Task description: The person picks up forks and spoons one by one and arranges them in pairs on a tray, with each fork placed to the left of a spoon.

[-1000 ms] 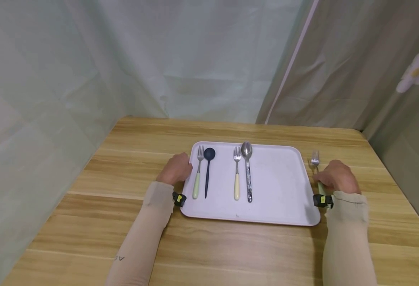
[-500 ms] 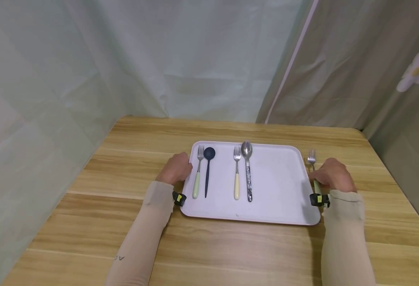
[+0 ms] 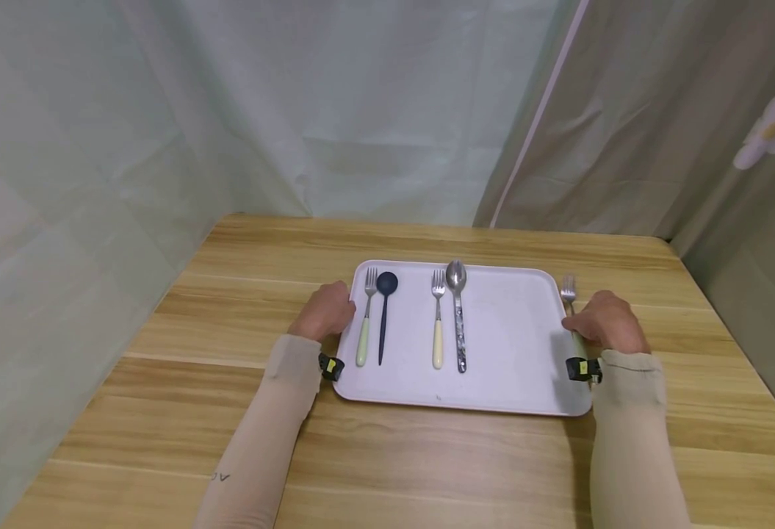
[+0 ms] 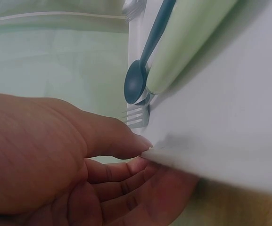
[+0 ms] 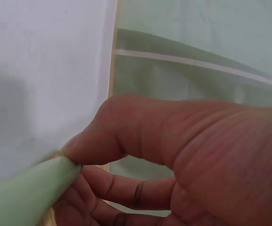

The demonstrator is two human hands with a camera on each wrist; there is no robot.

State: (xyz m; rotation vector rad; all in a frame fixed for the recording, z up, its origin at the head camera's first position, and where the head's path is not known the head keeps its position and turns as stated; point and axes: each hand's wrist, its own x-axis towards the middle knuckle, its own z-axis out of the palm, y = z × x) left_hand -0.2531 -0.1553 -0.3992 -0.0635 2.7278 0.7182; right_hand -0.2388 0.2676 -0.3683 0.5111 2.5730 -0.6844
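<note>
A white rectangular tray (image 3: 506, 345) lies on the wooden table. At its left edge my left hand (image 3: 324, 312) pinches the rim, thumb on top and fingers underneath in the left wrist view. My right hand (image 3: 608, 323) holds a fork with a light green handle (image 5: 27, 193) between thumb and fingers, right beside the tray's right rim. That fork's tines (image 3: 568, 285) point away from me. On the tray lie a green-handled fork (image 3: 363, 338), a dark blue spoon (image 3: 387, 283), a cream-handled fork (image 3: 438, 342) and a larger spoon with a patterned handle (image 3: 461, 338).
The wooden table (image 3: 228, 316) extends around the tray on all sides. Pale curtains (image 3: 387, 117) hang behind and to the left of it, with a darker curtain (image 3: 625, 132) on the right. The tray's right half is bare.
My right hand has moved a little left with the green-handled fork, up to the tray's right rim. The left hand and the cutlery on the tray have stayed in place.
</note>
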